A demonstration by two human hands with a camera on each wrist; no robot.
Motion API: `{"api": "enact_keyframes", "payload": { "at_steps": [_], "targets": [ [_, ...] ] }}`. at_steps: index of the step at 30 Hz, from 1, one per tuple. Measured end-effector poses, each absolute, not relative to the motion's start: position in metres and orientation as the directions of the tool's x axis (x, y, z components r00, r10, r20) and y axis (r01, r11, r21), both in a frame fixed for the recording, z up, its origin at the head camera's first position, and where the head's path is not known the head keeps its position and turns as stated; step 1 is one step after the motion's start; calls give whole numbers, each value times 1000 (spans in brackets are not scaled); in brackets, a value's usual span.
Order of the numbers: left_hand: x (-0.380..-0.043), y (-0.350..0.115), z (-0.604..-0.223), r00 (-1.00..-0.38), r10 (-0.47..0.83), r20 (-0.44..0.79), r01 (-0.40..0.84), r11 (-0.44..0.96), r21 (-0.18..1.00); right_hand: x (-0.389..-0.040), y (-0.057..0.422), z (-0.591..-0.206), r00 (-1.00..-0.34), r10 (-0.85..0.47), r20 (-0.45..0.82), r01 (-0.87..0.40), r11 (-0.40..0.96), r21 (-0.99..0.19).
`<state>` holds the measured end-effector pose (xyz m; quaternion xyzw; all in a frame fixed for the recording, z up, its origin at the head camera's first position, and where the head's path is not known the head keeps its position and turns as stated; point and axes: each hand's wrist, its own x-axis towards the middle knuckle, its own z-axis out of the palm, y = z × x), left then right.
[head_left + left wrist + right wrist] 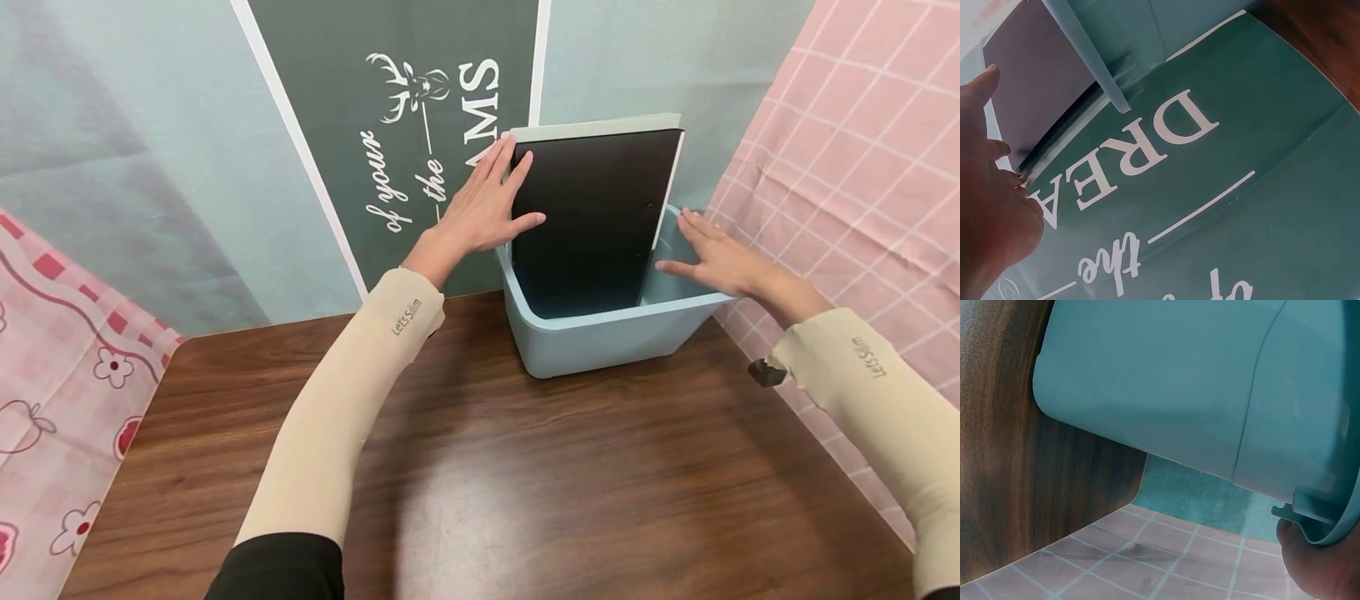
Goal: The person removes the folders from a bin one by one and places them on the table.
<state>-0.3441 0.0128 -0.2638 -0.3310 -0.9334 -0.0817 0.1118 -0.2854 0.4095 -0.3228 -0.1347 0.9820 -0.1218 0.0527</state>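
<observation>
A light blue plastic bin (600, 337) stands on the wooden table against the back wall. Upright in it, leaning back, is a flat black rectangular panel (588, 208) with a pale border along its top and right edges; its kind is unclear. My left hand (480, 204), fingers extended, lies at the panel's upper left edge with the thumb in front. The left wrist view shows that hand (997, 206) beside the panel (1041, 81). At the bin's right rim is my right hand (723, 254), fingers fairly straight, thumb over the opening. Only part of it (1316, 569) shows below the rim in the right wrist view.
A dark green strip (322, 50) with white lettering and a deer head hangs on the back wall. Pink checked cloth (885, 167) borders the right side, and patterned pink cloth (67, 400) the left. Brown wooden tabletop (525, 483) lies in front of the bin.
</observation>
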Motion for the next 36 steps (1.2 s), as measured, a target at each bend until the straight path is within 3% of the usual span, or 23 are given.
{"api": "enact_keyframes", "payload": {
  "at_steps": [19,28,36],
  "targets": [
    [-341,14,-277,-702,579,414,698,676,238,-286,409,-321,-960,-269,-74,-242,935,-260],
    [-342,20,-283,-637,557,533,752,600,272,-284,409,-320,-960,-269,-78,-240,934,-266],
    [-341,24,-288,-685,495,535,727,507,463,-286,410,-321,-960,-272,-69,-244,931,-270]
  ]
}}
